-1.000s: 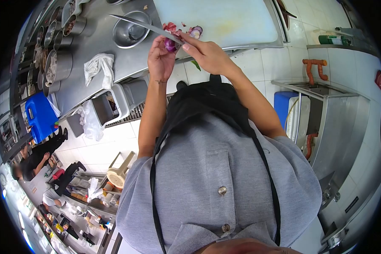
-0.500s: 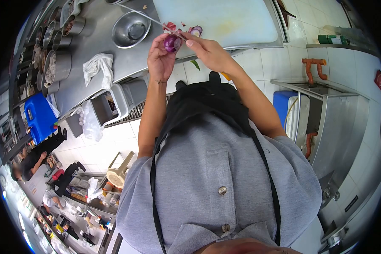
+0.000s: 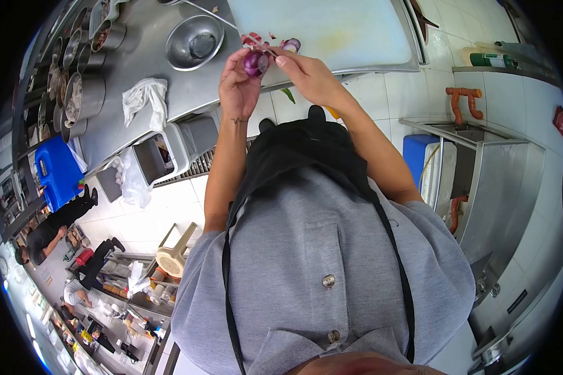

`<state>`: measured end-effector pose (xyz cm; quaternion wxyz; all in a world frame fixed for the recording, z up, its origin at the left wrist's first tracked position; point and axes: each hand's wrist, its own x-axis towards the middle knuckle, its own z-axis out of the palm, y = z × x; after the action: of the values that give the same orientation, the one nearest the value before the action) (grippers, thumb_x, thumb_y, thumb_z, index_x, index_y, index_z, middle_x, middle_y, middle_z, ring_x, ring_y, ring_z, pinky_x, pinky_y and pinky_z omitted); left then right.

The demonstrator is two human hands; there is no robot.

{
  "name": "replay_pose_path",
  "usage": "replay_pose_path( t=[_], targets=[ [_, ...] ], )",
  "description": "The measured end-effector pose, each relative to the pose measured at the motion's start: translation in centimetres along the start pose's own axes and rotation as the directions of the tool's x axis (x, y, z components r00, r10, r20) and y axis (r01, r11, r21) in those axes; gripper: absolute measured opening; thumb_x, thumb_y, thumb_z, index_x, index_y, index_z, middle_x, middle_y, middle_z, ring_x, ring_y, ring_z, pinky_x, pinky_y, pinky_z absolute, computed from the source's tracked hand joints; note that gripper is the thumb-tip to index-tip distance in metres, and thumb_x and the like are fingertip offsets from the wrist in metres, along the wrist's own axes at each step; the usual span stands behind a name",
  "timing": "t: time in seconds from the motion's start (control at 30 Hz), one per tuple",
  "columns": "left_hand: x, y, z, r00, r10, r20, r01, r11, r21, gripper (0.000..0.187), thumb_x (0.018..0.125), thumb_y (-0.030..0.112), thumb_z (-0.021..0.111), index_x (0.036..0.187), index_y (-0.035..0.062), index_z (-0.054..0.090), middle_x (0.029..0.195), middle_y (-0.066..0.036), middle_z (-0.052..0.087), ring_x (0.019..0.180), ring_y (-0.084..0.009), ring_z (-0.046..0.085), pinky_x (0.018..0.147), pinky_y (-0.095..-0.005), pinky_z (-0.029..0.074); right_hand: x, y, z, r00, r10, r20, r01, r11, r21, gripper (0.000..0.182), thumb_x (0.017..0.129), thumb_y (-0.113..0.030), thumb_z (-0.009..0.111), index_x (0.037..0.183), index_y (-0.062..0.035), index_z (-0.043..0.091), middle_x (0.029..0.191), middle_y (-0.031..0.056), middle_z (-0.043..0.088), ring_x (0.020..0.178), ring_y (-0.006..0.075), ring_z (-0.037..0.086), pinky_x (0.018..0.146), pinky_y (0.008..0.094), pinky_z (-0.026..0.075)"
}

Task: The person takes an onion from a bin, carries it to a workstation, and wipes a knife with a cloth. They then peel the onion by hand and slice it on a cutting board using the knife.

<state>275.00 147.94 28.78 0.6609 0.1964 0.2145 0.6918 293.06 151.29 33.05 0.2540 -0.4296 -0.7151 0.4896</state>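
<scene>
My left hand [image 3: 238, 81] is closed around a red onion [image 3: 254, 63], with its pale cut end turned toward my right hand. My right hand [image 3: 309, 76] grips what looks like a knife, its narrow blade [image 3: 264, 50] angled up and left against the onion's top; the handle is hidden in the fingers. Just beyond the hands, reddish onion skins [image 3: 251, 39] and another red onion [image 3: 291, 45], pale at its cut part, lie by the near edge of the white cutting board [image 3: 338, 31].
A steel bowl [image 3: 194, 42] and a crumpled white cloth [image 3: 145, 100] sit on the steel counter [image 3: 122, 75] at left. Several metal pots [image 3: 84, 97] line its far left. Below the edge hangs a grey bin [image 3: 180, 147]. Two people [image 3: 44, 240] work at lower left.
The blade has shifted slightly at the onion's top, and my right hand has moved a little. The left hand keeps its hold on the onion.
</scene>
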Motion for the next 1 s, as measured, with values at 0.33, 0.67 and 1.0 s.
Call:
replay_pose_path(
  t=[0.33,0.67,1.0],
  targets=[
    [0.4,-0.5,0.8,0.985,0.052,-0.166,-0.027,0.988,0.153,0.038,0.092,0.001,0.054,0.129,-0.0035,0.048,0.120,-0.016,0.058,0.114,-0.0262,0.056,0.102,-0.0437,0.045,-0.2,-0.1,0.0,0.998,0.042,-0.047,-0.044,0.998,-0.049,0.052,0.098,-0.050,0.037,0.136,-0.0178,0.052,0.082,0.0184,0.067,0.084,0.0363,0.066,0.075,0.0427,0.049],
    [-0.1,-0.4,3.8,0.947,0.198,-0.253,-0.061,0.885,0.462,0.032,0.087,-0.008,0.058,0.119,-0.0079,0.054,0.110,-0.014,0.063,0.100,-0.0196,0.062,0.088,-0.0296,0.049,-0.9,-2.1,0.8,0.997,-0.060,-0.043,0.050,0.978,-0.204,0.055,0.097,-0.044,0.043,0.139,-0.0092,0.044,0.078,0.0173,0.066,0.076,0.0380,0.065,0.067,0.0470,0.049],
    [-0.4,-0.6,3.6,0.940,0.242,-0.240,-0.076,0.836,0.543,0.036,0.085,-0.007,0.061,0.120,-0.0098,0.055,0.109,-0.014,0.064,0.100,-0.0186,0.062,0.087,-0.0297,0.049,-0.8,-2.0,1.0,0.992,-0.091,-0.088,0.062,0.955,-0.289,0.049,0.099,-0.044,0.041,0.139,-0.0169,0.047,0.071,0.0176,0.062,0.072,0.0376,0.063,0.064,0.0442,0.047]
  ],
)
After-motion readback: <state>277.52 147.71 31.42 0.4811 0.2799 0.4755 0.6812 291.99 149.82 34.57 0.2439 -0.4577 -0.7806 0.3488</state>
